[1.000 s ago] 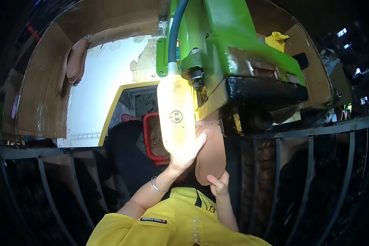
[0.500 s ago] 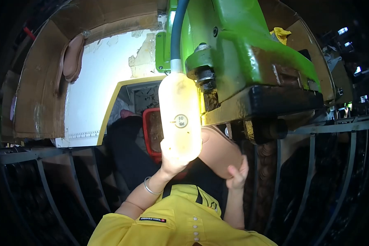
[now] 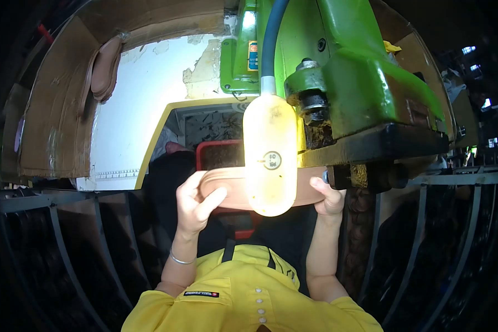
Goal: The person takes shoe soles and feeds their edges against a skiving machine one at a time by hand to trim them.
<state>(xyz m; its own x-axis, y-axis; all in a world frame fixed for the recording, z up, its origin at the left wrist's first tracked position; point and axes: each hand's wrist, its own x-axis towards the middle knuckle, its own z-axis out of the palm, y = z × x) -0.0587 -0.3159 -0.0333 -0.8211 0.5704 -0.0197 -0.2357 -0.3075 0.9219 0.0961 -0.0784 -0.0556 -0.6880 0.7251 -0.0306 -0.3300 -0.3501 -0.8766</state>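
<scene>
Both hands hold a pinkish-brown shoe sole lying crosswise below the machine head. My left hand grips its left end, thumb on the near face and fingers behind. At the other end my right hand pinches the sole with its thumb on top, close to the machine's dark underside. A glowing oblong lamp on a flexible neck hides the middle of the sole. Over my right hand stands the green machine with its black lower block.
More soles stand in a cardboard box at left, beside the worn white tabletop with its yellow edge. A red bin sits below in the table cutout. Metal rails run along both sides.
My left hand has come out from behind the lamp and shows on the sole's left end. The sole has swung from slanting to nearly level, and my right hand has risen with it.
</scene>
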